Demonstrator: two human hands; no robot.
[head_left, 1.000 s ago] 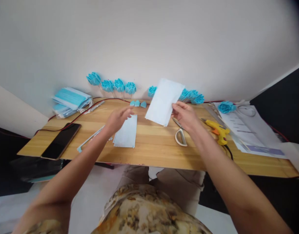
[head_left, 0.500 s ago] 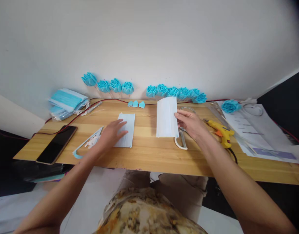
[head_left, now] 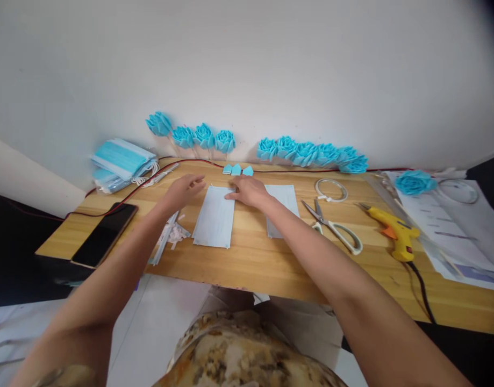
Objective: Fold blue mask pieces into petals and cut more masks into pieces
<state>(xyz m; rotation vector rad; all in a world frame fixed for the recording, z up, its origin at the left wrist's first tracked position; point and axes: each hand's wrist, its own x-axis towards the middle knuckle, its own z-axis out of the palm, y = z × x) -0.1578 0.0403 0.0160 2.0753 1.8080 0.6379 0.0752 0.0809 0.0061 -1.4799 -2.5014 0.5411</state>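
The pale mask sheet [head_left: 287, 196] that the right hand [head_left: 249, 191] was holding up 0.5 s ago now lies flat on the desk [head_left: 247, 266], right of the sheet stack [head_left: 214, 220] and apart from it. That hand has released the sheet and reached across; its thumb hovers by the far right corner of the stack and its partly curled fingers stretch toward the 3 small blue petals [head_left: 236, 170] just beyond the stack. Nothing shows in its grasp, though I cannot tell whether the fingertips touch the petals. The left hand [head_left: 186, 188], over the stack in the previous view, is now beside the stack's far left corner, its fingers loose and holding nothing visible. In effect, the sheet and the stack lie side by side, and neither hand is tied up with carrying a sheet.

As for writing, the papers [head_left: 452, 220] far to the right of the stack carry short dark lines and a purple block, all too small and blurred to read. No brand can be made out on the yellow glue gun [head_left: 395, 231] well right of the stack, on the phone [head_left: 105, 236] well left of it, or on the mask pack [head_left: 123, 161] beyond it to the left.
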